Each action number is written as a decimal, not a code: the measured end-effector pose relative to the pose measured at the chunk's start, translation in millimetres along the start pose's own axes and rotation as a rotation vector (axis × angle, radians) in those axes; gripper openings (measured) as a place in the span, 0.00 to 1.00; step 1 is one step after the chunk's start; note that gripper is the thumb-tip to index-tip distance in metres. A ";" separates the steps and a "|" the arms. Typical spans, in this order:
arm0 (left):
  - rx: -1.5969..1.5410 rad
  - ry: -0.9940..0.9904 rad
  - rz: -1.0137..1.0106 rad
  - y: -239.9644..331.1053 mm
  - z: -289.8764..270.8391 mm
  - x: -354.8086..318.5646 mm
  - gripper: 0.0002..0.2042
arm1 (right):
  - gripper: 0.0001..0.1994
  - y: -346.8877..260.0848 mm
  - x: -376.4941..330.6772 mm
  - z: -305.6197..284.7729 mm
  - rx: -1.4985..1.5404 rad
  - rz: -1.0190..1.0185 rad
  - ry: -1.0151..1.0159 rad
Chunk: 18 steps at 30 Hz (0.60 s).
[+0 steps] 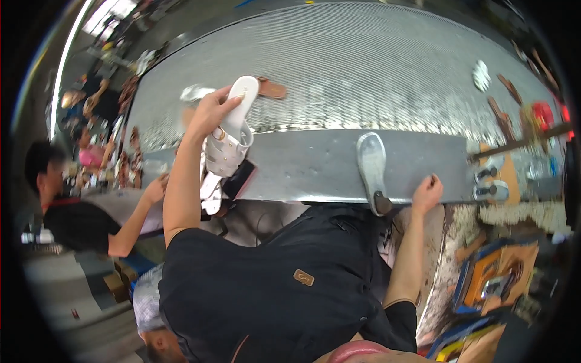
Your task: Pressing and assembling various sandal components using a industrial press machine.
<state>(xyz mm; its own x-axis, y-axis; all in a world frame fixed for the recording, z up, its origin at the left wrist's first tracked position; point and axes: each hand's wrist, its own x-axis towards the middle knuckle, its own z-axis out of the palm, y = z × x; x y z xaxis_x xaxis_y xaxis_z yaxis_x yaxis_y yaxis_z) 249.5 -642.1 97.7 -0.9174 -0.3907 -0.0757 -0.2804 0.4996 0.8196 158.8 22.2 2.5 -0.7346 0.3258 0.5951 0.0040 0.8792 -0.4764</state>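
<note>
While the left hand [212,112] grips a white sandal [233,136] above the bench [302,163], the right hand [426,192], closed and empty, rests on its edge beside a grey sole [371,163].

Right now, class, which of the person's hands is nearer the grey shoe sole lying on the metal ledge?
The right hand. It rests on the ledge's edge just beside the grey sole. The left hand is far off to the left, gripping a white sandal.

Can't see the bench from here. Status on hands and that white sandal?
Left hand raised, gripping white sandal by its sole. Right hand closed, resting on grey bench edge. Grey shoe sole lies beside it.
</note>
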 end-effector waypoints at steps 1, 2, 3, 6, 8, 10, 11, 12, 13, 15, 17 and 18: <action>-0.205 -0.128 0.062 32.9 21.3 -5.8 0.25 | 0.15 -19.6 -2.7 -9.9 0.085 -0.004 0.024; -0.413 -0.265 0.119 62.2 44.5 -9.7 0.24 | 0.14 -37.1 -5.9 -23.2 0.193 -0.021 -0.011; -0.412 -0.318 0.142 87.7 68.1 -10.1 0.24 | 0.14 -55.8 -9.6 -37.1 0.301 -0.039 -0.042; -0.411 -0.611 0.342 149.3 135.0 -23.6 0.23 | 0.18 -109.7 -33.1 -75.7 0.804 0.122 -0.204; -0.321 -0.759 0.381 191.1 181.7 -30.5 0.23 | 0.23 -122.7 -40.1 -88.9 1.022 0.238 -0.305; -0.236 -0.896 0.447 215.2 219.2 -42.6 0.23 | 0.26 -132.3 -43.8 -101.2 1.079 0.277 -0.362; -0.224 -0.941 0.461 225.8 235.4 -49.7 0.23 | 0.27 -134.8 -43.8 -104.9 1.086 0.301 -0.381; -0.221 -1.015 0.457 238.6 249.3 -58.0 0.22 | 0.28 -131.5 -42.6 -105.8 1.018 0.250 -0.376; -0.216 -1.087 0.449 249.6 260.9 -66.7 0.22 | 0.27 -129.5 -42.5 -108.8 1.052 0.240 -0.401; -0.182 -1.132 0.480 264.7 277.9 -80.1 0.22 | 0.25 -129.2 -45.5 -114.3 1.143 0.401 -0.356; -0.195 -1.178 0.447 273.0 291.6 -88.3 0.23 | 0.23 -116.6 -48.9 -119.9 1.168 0.410 -0.308; -0.189 -1.200 0.447 274.5 298.6 -90.9 0.23 | 0.22 -111.7 -50.6 -122.3 1.204 0.399 -0.285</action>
<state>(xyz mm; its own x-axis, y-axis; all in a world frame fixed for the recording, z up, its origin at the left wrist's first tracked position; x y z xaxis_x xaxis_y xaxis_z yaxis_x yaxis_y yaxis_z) 171.5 -238.7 160.0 -0.6272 0.7634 -0.1545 0.0683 0.2515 0.9655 278.5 -50.0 104.8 -0.9421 0.2756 0.1912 -0.2440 -0.1717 -0.9545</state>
